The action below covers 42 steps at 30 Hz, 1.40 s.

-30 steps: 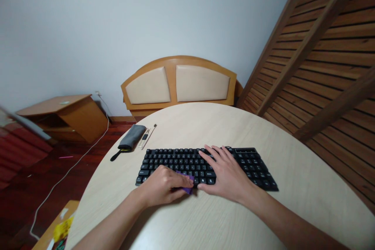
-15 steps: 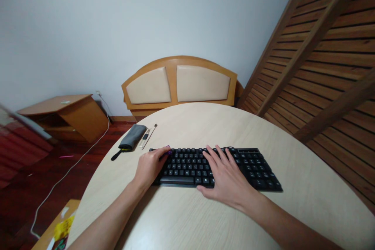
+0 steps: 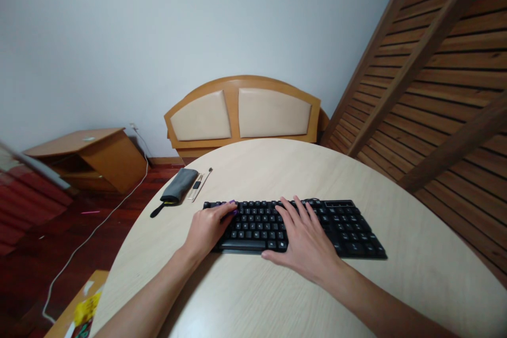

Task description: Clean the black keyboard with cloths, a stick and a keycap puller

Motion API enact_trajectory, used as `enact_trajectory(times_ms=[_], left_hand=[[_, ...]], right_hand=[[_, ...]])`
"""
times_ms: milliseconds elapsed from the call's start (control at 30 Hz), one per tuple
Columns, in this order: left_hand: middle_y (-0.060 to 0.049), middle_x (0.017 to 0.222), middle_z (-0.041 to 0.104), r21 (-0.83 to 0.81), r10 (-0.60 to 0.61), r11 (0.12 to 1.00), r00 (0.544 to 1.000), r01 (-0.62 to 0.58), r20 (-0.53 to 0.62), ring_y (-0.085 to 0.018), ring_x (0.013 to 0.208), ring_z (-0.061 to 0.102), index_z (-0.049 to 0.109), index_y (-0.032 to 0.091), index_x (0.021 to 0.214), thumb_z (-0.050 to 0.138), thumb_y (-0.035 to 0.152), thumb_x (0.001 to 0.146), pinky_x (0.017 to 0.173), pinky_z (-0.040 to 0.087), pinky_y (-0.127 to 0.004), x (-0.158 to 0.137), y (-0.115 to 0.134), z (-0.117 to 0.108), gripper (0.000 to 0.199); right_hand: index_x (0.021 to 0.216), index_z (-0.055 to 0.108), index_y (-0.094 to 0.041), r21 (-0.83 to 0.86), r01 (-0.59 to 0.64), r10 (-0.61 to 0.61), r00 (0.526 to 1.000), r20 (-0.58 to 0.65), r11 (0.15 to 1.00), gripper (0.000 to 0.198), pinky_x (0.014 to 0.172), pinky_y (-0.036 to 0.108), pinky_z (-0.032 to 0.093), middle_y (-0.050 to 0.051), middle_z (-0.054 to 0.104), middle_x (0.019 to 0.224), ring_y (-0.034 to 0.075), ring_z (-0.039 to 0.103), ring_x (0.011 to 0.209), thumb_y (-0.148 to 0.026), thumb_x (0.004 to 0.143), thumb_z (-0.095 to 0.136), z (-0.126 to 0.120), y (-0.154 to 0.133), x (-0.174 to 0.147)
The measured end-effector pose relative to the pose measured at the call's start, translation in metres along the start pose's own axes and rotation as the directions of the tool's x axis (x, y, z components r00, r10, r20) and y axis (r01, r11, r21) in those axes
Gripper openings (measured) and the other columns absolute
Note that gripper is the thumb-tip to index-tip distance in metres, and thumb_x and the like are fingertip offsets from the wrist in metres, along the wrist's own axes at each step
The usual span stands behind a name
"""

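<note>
Keyboard (image 3: 309, 224): black, full-size, lay flat on the table (image 3: 277, 296), long side running left to right, slightly nearer the person than the table's middle. Its right end with the number pad was uncovered.

Left hand (image 3: 206, 229): rested palm down over the keyboard's left end. Fingers were curled narrow and pinched a small purple cloth (image 3: 232, 205) against the upper-left keys; only a scrap of the purple showed past the fingertips. How much of it lay under the hand could not be told.

Right hand (image 3: 307, 240): lay flat on the keyboard's middle, palm down. Fingers were spread wide and straight, tips reaching the top key rows, thumb at the near edge by the bottom row. It held nothing; it pressed on the keys.

Table: round, pale wood grain. Both forearms crossed its near edge.

Pouch (image 3: 177, 186): grey, soft, with a black strap at its near end, lay at the table's left rim, well apart from the keyboard.

Tools (image 3: 200, 184): two thin pieces, one with a small brush-like tip, lay just beside the pouch on its right. Their exact kind was too small to tell.

Headboard (image 3: 242, 113): wooden, two cream padded panels, stood against the wall beyond the table.

Cabinet (image 3: 89, 158): low, wooden, stood on the red floor at left.

Slats (image 3: 439, 74): wooden frame leaning at right.
</note>
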State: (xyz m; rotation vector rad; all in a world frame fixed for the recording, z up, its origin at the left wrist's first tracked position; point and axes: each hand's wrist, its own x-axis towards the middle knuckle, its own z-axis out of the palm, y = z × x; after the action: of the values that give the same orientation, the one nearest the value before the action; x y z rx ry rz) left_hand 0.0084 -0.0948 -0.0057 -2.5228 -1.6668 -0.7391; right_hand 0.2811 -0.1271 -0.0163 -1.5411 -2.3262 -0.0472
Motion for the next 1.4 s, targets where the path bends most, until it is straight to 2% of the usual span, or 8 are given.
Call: enact_trajectory(times_ms=[233, 367, 567, 700, 867, 1000, 1167, 1400], left_hand=[[-0.001, 0.109, 0.078, 0.000, 0.057, 0.998, 0.997, -0.057, -0.042, -0.024, 0.090, 0.078, 0.076, 0.028, 0.113, 0.064, 0.021, 0.092, 0.079, 0.066, -0.037, 0.000, -0.002, 0.001, 0.025], [-0.002, 0.110, 0.078, -0.053, 0.176, 0.982, 0.982, -0.180, -0.066, -0.024, 0.091, 0.078, 0.075, 0.026, 0.114, 0.062, 0.020, 0.093, 0.078, 0.067, -0.037, -0.002, 0.002, 0.001, 0.025], [-0.003, 0.111, 0.078, -0.119, 0.329, 0.934, 0.941, -0.337, -0.081, -0.022, 0.094, 0.077, 0.074, 0.023, 0.115, 0.058, 0.021, 0.097, 0.081, 0.066, -0.034, -0.003, 0.010, -0.001, 0.024], [-0.006, 0.111, 0.078, -0.200, 0.451, 0.869, 0.891, -0.452, -0.053, -0.021, 0.098, 0.076, 0.072, 0.019, 0.116, 0.056, 0.018, 0.098, 0.084, 0.065, -0.033, -0.005, 0.018, -0.003, 0.024], [-0.008, 0.112, 0.078, -0.284, 0.547, 0.796, 0.836, -0.535, -0.043, -0.020, 0.101, 0.075, 0.070, 0.017, 0.119, 0.056, 0.014, 0.097, 0.088, 0.064, -0.032, -0.006, 0.027, -0.006, 0.026], [-0.007, 0.110, 0.078, -0.373, 0.559, 0.772, 0.829, -0.515, 0.012, -0.019, 0.102, 0.075, 0.072, 0.018, 0.116, 0.058, 0.016, 0.097, 0.091, 0.063, -0.031, -0.007, 0.031, -0.009, 0.024], [-0.004, 0.112, 0.078, -0.424, 0.559, 0.773, 0.823, -0.471, 0.105, -0.019, 0.106, 0.074, 0.071, 0.021, 0.121, 0.058, 0.017, 0.097, 0.096, 0.061, -0.032, -0.009, 0.034, -0.014, 0.027], [-0.003, 0.111, 0.078, -0.464, 0.559, 0.770, 0.814, -0.438, 0.160, -0.017, 0.101, 0.075, 0.072, 0.023, 0.119, 0.060, 0.017, 0.096, 0.086, 0.063, -0.026, -0.009, 0.039, -0.024, 0.027]], right_hand=[[0.143, 0.053, -0.015, -0.008, 0.010, -0.011, 1.000, -0.014, 1.000, 0.099, 0.120, 0.062, 0.020, 0.016, 0.044, 0.156, 0.046, 0.030, 0.146, -0.082, 0.070, 0.062, 0.001, 0.000, 0.000], [0.144, 0.052, -0.014, -0.013, 0.001, -0.001, 1.000, 0.007, 1.000, 0.100, 0.120, 0.062, 0.020, 0.015, 0.043, 0.157, 0.046, 0.028, 0.146, -0.083, 0.071, 0.060, 0.000, 0.000, 0.000], [0.143, 0.054, -0.015, -0.009, -0.021, 0.021, 1.000, 0.003, 1.000, 0.096, 0.120, 0.062, 0.021, 0.014, 0.043, 0.157, 0.046, 0.028, 0.146, -0.080, 0.073, 0.060, -0.001, 0.000, 0.000], [0.143, 0.053, -0.014, -0.005, -0.020, 0.020, 1.000, -0.019, 1.000, 0.094, 0.120, 0.062, 0.021, 0.015, 0.044, 0.156, 0.045, 0.027, 0.147, -0.077, 0.073, 0.062, 0.000, -0.001, 0.000], [0.141, 0.054, -0.015, -0.008, -0.018, 0.017, 0.999, -0.039, 1.000, 0.092, 0.119, 0.061, 0.022, 0.015, 0.042, 0.157, 0.044, 0.028, 0.147, -0.076, 0.073, 0.062, 0.004, 0.003, 0.000], [0.140, 0.054, -0.016, -0.006, -0.012, 0.012, 0.997, -0.074, 1.000, 0.089, 0.118, 0.061, 0.022, 0.015, 0.044, 0.156, 0.043, 0.029, 0.146, -0.076, 0.074, 0.061, 0.005, 0.007, 0.002], [0.139, 0.055, -0.015, -0.006, -0.021, 0.021, 0.998, -0.058, 1.000, 0.089, 0.119, 0.061, 0.022, 0.015, 0.045, 0.155, 0.043, 0.030, 0.146, -0.076, 0.075, 0.060, 0.002, 0.006, 0.003], [0.140, 0.055, -0.016, -0.009, -0.017, 0.017, 0.998, -0.058, 1.000, 0.090, 0.119, 0.059, 0.024, 0.014, 0.044, 0.156, 0.043, 0.031, 0.145, -0.078, 0.074, 0.060, 0.002, 0.008, 0.003]])
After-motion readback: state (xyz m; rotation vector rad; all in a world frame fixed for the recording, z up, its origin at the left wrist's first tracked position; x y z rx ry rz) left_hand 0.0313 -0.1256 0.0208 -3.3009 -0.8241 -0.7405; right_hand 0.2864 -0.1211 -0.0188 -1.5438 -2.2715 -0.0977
